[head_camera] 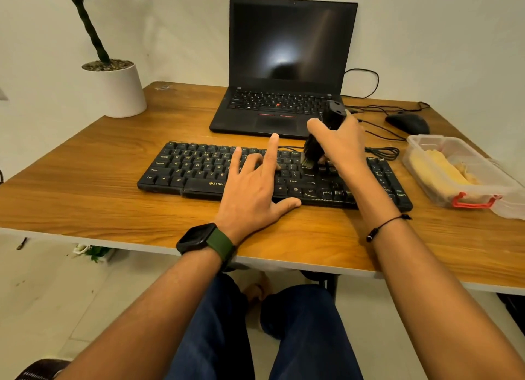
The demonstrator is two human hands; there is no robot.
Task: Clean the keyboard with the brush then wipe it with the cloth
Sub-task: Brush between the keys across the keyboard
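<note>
A black keyboard (199,169) with yellow lettering lies across the middle of the wooden table (85,192). My right hand (343,143) grips a black brush (315,149) by its handle, bristles down on the keys right of centre. My left hand (255,186) rests on the keyboard's front middle, thumb on the table edge of it, fingers spread, the index finger lifted. A yellow cloth (443,172) lies inside a clear plastic box (426,186) at the right.
An open black laptop (284,67) stands behind the keyboard. A black mouse (407,122) and loose cables (380,152) lie at the back right. A white plant pot (119,89) stands at the back left corner.
</note>
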